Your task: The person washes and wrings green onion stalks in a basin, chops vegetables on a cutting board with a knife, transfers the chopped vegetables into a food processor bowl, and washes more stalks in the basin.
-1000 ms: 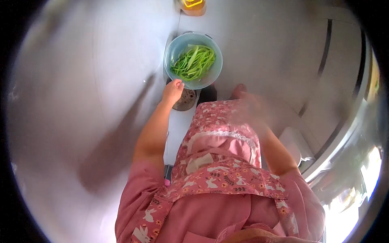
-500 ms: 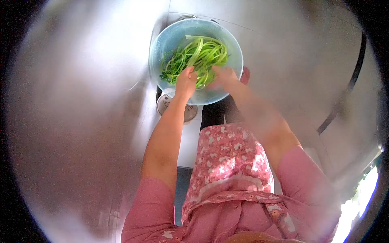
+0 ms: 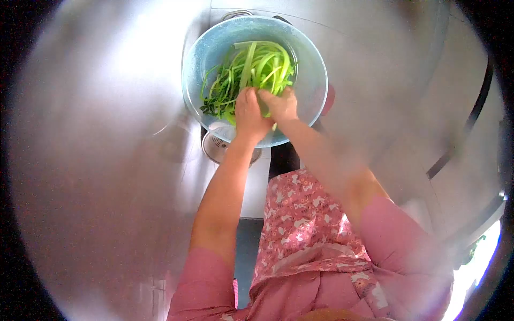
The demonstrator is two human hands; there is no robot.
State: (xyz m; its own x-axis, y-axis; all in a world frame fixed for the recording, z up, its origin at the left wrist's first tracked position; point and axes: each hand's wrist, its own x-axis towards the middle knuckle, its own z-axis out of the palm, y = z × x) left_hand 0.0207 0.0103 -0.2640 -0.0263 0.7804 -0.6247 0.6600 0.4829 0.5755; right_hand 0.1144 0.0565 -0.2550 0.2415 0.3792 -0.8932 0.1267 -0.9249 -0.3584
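A large pale-blue round basin (image 3: 198, 59) holds a tangle of long green stalks with small dark leaves, which look like celery (image 3: 251, 59). My left hand (image 3: 250, 111) is inside the basin near its close rim, closed around some of the stalks. Right beside it, my right hand (image 3: 282, 105) has its fingers curled on the same bunch, thumb towards the left hand. The palms and the gripped parts of the stalks are hidden from view.
A round metal floor drain (image 3: 214, 150) lies partly beneath the basin's near left side. Behind the basin a metal loop (image 3: 237, 14) shows. A dark curved line (image 3: 471, 117) runs over the pale tiled floor (image 3: 375, 80) on the right. Parts of the view are hazy.
My right hand has moved left and now meets my left hand on the bunch. The celery is bunched more tightly, and the basin looks slightly larger and nearer in view.
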